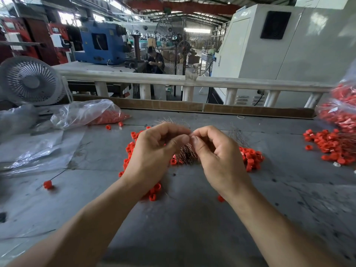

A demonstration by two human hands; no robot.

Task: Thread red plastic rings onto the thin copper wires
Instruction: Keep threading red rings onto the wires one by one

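Mid-table [192, 218], left hand [154, 151] and right hand [217, 157] met fingertip to fingertip, pinched on something unseen, above springy fine wires [185, 154] and light rings [251, 158], best nipped near a wire tip.

Grey worktable [192, 218]: red plastic rings [251, 158] piled mid-frame, copper wires [185, 154] among them; second ring heap [327, 146] right; clear plastic bag [84, 113] upper left; desk fan [30, 80] far left.

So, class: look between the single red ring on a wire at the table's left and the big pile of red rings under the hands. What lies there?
In the head view, the stretch between the single ring and the pile of rings is bare grey tabletop.
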